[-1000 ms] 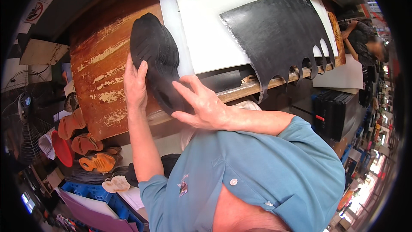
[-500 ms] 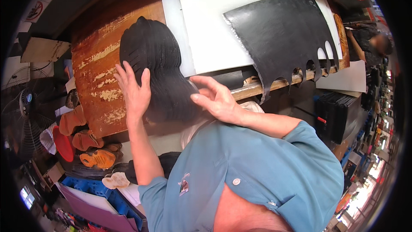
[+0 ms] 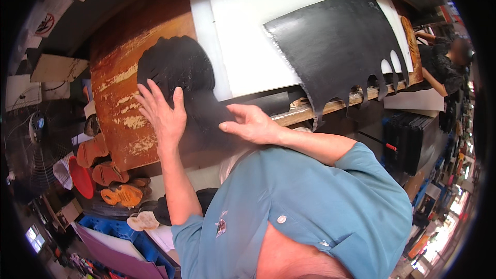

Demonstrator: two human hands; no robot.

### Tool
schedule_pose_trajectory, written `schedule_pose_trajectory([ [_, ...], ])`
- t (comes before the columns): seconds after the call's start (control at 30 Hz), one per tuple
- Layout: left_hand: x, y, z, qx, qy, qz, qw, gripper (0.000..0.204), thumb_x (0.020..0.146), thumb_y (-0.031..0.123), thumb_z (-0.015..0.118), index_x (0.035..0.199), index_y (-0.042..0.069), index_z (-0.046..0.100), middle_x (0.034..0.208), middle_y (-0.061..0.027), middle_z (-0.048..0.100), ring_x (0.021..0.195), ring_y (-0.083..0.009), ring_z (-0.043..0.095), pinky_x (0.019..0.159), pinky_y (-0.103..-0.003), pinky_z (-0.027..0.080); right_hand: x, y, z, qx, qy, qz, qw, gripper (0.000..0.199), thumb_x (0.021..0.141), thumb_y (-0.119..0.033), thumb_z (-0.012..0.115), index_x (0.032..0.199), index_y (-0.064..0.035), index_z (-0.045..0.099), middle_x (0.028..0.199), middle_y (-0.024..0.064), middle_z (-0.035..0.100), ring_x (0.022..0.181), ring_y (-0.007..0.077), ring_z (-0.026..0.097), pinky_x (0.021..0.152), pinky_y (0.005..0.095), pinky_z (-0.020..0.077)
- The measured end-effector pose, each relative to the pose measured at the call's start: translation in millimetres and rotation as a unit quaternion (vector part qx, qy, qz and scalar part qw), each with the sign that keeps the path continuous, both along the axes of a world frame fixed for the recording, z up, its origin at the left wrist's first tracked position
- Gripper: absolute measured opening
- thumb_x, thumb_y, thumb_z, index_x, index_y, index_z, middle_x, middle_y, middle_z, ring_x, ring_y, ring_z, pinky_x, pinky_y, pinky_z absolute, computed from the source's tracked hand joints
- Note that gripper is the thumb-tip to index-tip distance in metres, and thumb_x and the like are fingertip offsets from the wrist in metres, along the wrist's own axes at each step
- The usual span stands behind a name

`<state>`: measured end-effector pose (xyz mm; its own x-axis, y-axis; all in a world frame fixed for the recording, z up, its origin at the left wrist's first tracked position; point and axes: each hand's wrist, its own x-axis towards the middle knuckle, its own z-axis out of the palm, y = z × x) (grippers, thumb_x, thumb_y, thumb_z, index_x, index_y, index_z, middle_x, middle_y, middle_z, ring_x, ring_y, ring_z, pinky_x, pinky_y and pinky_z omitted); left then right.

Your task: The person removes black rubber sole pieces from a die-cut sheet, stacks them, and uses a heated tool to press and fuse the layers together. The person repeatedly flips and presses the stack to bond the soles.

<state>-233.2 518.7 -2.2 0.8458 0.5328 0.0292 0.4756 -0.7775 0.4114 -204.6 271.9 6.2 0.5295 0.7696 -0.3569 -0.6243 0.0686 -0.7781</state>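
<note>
A stack of black sole-shaped sheet pieces [image 3: 178, 67] stands on the worn wooden tabletop, its far end wide and rounded and its edges uneven. My left hand [image 3: 164, 113] lies along the left side of the stack, fingers spread and thumb apart over the black surface. From the right, my right hand [image 3: 250, 124] touches the stack's near right edge, with its thumb and bent fingers apart. The near end of the stack looks blurred and dark between my forearms.
A black sheet with cut-out notches [image 3: 341, 41] lies on a white board [image 3: 243, 31] to the right. Beside the table's left edge are brown shoe-shaped pieces [image 3: 93, 152], a red round object [image 3: 81, 176] and a fan [image 3: 39, 124]. Another person [image 3: 439, 62] works at far right.
The stack's far end has shifted nearer and its outline is now less even, with the layered right side less visible. My right hand has moved slightly left and nearer, against the stack.
</note>
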Motion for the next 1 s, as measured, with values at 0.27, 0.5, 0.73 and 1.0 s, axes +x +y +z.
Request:
schedule_pose_trajectory([
  [0.27,21,-8,-3,0.045,0.026,-0.044,0.998,0.092,0.102,0.056,0.066,0.174,0.017,0.024,0.18,-0.0255,0.009,0.165,-0.0517,0.007,0.132,-0.065,0.009,19,-7,10,-0.132,-0.365,0.071,0.919,0.052,0.101,-0.04,0.074,0.114,0.0089,0.062,0.088,0.0215,0.063,0.08,0.0262,0.063,0.072,0.0418,0.0528],
  [0.5,17,3,-5,0.071,0.081,-0.009,0.994,0.085,0.106,0.06,0.058,0.175,0.025,0.024,0.182,-0.0211,0.009,0.166,-0.0484,0.007,0.133,-0.064,0.009,114,-59,68,-0.122,-0.569,0.057,0.812,0.041,0.101,-0.031,0.074,0.125,0.0018,0.073,0.11,0.025,0.077,0.093,0.0429,0.075,0.085,0.0458,0.0619],
  [0.73,18,6,-5,0.056,0.079,0.0,0.995,0.094,0.098,0.062,0.068,0.174,0.026,0.026,0.182,-0.0204,0.006,0.166,-0.0471,0.003,0.132,-0.064,0.006,225,-64,134,-0.047,-0.681,-0.196,0.704,0.034,0.095,-0.021,0.08,0.119,0.0022,0.074,0.095,0.0194,0.077,0.082,0.0329,0.077,0.075,0.0411,0.0617],
  [1.0,17,4,-2,0.04,0.055,-0.004,0.998,0.097,0.095,0.058,0.074,0.174,0.023,0.028,0.181,-0.0224,0.006,0.166,-0.0477,0.001,0.133,-0.064,0.004,307,100,222,0.01,-0.777,-0.246,0.579,0.076,0.094,-0.038,0.083,0.152,-0.0013,0.052,0.13,0.0237,0.063,0.094,0.0367,0.076,0.085,0.0462,0.0625],
])
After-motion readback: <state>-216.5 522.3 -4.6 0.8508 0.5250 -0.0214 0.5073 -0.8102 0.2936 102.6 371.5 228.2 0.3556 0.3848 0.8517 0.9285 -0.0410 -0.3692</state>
